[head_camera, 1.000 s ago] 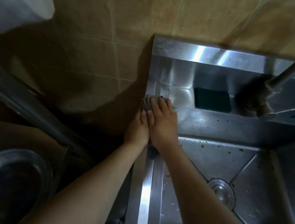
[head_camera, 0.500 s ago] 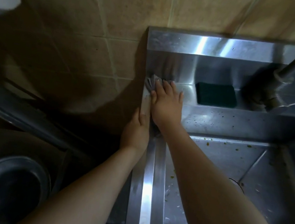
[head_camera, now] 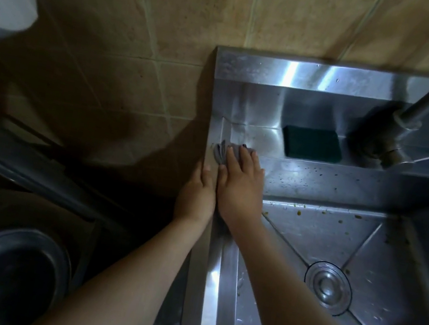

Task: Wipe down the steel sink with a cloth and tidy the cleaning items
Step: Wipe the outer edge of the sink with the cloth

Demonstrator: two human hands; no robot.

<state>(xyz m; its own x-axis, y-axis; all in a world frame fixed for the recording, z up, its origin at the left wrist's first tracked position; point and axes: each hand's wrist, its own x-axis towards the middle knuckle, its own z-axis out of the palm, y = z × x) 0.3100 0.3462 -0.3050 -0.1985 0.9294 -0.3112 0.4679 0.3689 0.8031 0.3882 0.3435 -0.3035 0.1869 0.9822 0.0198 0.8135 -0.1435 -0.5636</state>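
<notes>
A steel sink (head_camera: 216, 291) fills the right half of the view, its left rim running toward me. My right hand (head_camera: 241, 184) lies flat with straight fingers on a folded grey cloth (head_camera: 219, 151) at the rim's far left corner. Only the cloth's far edge shows beyond my fingertips. Beside it, my left hand (head_camera: 197, 193) rests on the outer edge of the rim, fingers pointing away from me. A dark green scouring sponge (head_camera: 310, 147) lies on the back ledge, right of the cloth.
A steel tap (head_camera: 401, 138) with a lever handle rises at the back right. Food specks dot the basin floor around the round drain (head_camera: 328, 288). A metal bowl (head_camera: 4, 277) sits low at the left, below a tiled wall (head_camera: 144, 35).
My right hand and the cloth have slid back toward me along the rim's corner after reaching further up the back ledge. The left hand stays on the rim edge.
</notes>
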